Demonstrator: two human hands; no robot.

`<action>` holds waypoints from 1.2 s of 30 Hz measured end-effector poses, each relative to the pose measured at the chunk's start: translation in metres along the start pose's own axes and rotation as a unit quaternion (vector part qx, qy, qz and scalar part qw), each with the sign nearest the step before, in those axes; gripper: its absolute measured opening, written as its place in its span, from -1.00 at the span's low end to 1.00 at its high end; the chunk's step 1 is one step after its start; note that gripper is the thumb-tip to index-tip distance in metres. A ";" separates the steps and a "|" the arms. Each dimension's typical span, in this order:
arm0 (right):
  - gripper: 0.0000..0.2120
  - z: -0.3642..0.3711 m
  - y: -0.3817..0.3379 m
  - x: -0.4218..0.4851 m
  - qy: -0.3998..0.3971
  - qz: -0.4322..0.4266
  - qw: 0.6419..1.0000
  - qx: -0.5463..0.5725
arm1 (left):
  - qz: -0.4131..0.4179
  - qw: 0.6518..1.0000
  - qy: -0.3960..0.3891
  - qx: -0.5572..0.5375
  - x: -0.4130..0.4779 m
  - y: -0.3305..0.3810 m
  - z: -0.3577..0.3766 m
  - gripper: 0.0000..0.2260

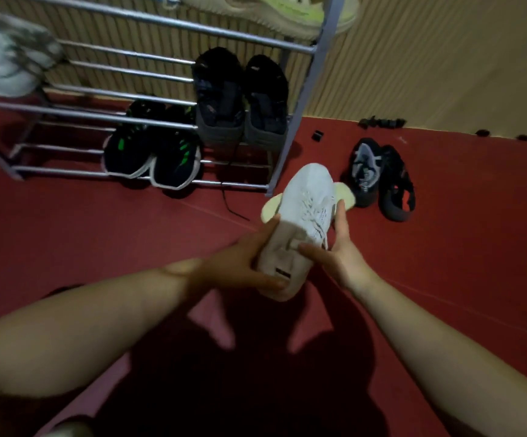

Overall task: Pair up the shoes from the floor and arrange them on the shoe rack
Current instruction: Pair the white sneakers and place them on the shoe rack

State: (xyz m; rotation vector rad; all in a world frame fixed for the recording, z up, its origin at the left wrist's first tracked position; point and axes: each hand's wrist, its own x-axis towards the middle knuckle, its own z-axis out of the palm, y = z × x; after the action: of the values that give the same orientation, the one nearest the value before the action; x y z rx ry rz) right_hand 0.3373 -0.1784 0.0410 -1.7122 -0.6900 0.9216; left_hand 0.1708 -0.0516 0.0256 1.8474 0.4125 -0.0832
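Both my hands hold a white knit sneaker (306, 209) above the red floor, toe pointing away from me. My left hand (240, 266) grips its heel from the left. My right hand (334, 247) grips its right side, thumb on the collar. A pale sole (345, 192) shows behind it, perhaps a second white shoe. The metal shoe rack (300, 99) stands ahead on the left. It holds a black pair with green stripes (152, 152) low down and a dark pair (240, 99) one shelf up.
A dark pair with grey and red parts (382, 178) lies on the red floor right of the rack. A pale yellow-green shoe (271, 11) and a white-grey shoe (6, 55) sit on upper shelves. Small black items (382, 123) lie by the ribbed wall.
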 end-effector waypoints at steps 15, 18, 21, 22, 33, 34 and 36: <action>-0.15 0.172 -0.004 0.007 -0.344 -0.060 0.936 0.054 | -0.163 0.963 0.211 -0.033 -0.167 -0.044 -0.029 0.00; -0.14 0.198 -0.008 0.004 -0.369 -0.061 0.927 0.037 | -0.179 0.951 0.242 -0.074 -0.192 -0.051 -0.023 0.01; -0.08 0.213 -0.008 -0.002 -0.377 -0.057 0.924 0.014 | -0.175 0.946 0.259 -0.079 -0.208 -0.059 -0.023 0.00; -0.06 0.216 -0.010 -0.003 -0.376 -0.057 0.925 0.011 | -0.173 0.947 0.263 -0.069 -0.211 -0.061 -0.025 0.00; -0.03 0.218 -0.021 -0.010 -0.322 -0.065 0.944 0.015 | -0.153 0.964 0.213 -0.054 -0.219 -0.064 -0.048 -0.12; -0.01 0.220 -0.021 -0.011 -0.313 -0.062 0.948 0.008 | -0.161 0.961 0.219 -0.049 -0.224 -0.068 -0.053 -0.19; 0.00 0.228 -0.022 -0.015 -0.306 -0.055 0.950 -0.002 | -0.191 0.951 0.242 -0.016 -0.238 -0.087 -0.067 -0.32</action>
State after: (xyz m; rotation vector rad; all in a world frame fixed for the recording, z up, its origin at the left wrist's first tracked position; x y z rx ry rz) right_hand 0.1370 -0.0665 0.0246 -1.3662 -1.1783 1.3867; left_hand -0.0899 -0.0236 0.0305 1.7239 1.1073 0.1177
